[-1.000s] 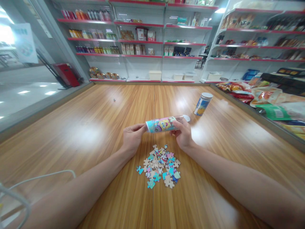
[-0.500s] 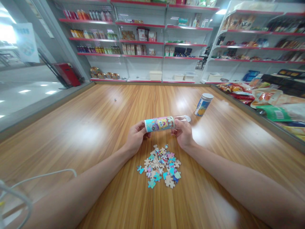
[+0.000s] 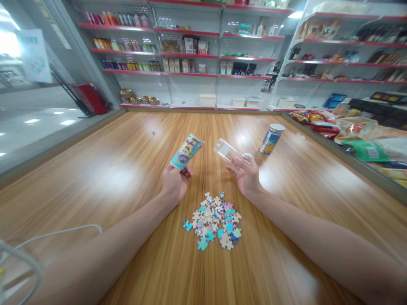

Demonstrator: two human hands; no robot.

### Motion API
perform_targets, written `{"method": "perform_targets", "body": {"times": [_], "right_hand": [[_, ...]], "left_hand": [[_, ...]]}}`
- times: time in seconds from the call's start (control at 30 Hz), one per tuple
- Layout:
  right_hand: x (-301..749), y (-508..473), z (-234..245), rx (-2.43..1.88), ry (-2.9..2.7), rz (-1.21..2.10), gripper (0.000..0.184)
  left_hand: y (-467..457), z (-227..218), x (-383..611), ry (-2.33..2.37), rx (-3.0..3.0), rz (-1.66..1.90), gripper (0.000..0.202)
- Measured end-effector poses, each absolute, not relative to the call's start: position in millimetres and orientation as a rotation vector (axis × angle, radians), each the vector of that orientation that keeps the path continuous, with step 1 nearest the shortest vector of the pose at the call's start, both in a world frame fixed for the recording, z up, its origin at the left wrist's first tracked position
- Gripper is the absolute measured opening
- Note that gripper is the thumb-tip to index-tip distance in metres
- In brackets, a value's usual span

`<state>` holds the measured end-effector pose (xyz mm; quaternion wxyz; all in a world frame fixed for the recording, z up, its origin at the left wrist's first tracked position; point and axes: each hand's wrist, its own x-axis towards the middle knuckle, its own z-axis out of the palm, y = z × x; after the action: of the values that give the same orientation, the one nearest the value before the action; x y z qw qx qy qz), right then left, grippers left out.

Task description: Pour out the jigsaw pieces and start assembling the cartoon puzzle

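My left hand (image 3: pixel 176 182) is closed round the lower end of a colourful printed paper sleeve (image 3: pixel 187 151), which tilts up to the right and looks partly flattened at its top. In my right hand (image 3: pixel 246 173) is a clear plastic tube (image 3: pixel 229 151), gripped near its right end and slanting up to the left. A gap separates tube and sleeve. Below and between both hands lies a loose pile of jigsaw puzzle pieces (image 3: pixel 216 218), some showing printed colours and others bare backs.
A blue canister with a silver lid (image 3: pixel 272 139) stands on the wooden table (image 3: pixel 127 203) beyond my right hand. A tiny object (image 3: pixel 154 132) lies far left. A pale cable (image 3: pixel 63 231) loops at the left. Snack packages (image 3: pixel 365 135) line the right edge, with stocked shelves behind.
The clear tube has come out of the printed sleeve. My left hand has moved left and tipped the sleeve upward; my right hand still holds the tube. The puzzle pieces have stayed put.
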<state>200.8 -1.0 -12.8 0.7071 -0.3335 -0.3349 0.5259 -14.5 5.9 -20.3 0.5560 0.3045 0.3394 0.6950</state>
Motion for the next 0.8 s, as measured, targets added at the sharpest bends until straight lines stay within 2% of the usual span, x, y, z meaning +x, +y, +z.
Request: {"method": "perform_targets", "body": {"times": [0.17,0.33,0.47,0.57,0.8], "right_hand": [[201,1,-19,-0.785,-0.883,1.133,0.048],[199,-6,-19,-0.795,-1.226,1.149,0.049],[199,-11,-15,-0.855,-1.483,1.195,0.059],[198,-12,-14,-0.896,-1.637,1.089,0.065],[202,-2,-22,-0.891,-1.495,1.065,0.062]], "left_hand": [[0,-17,-11,0.815,0.799,1.539,0.024],[-4,-17,-9,0.786,0.892,1.453,0.021],[-8,-14,-8,0.768,0.905,1.413,0.022],[-10,-12,-6,0.763,0.961,1.390,0.021],[-12,-11,-3,0.821,0.957,1.382,0.023]]}}
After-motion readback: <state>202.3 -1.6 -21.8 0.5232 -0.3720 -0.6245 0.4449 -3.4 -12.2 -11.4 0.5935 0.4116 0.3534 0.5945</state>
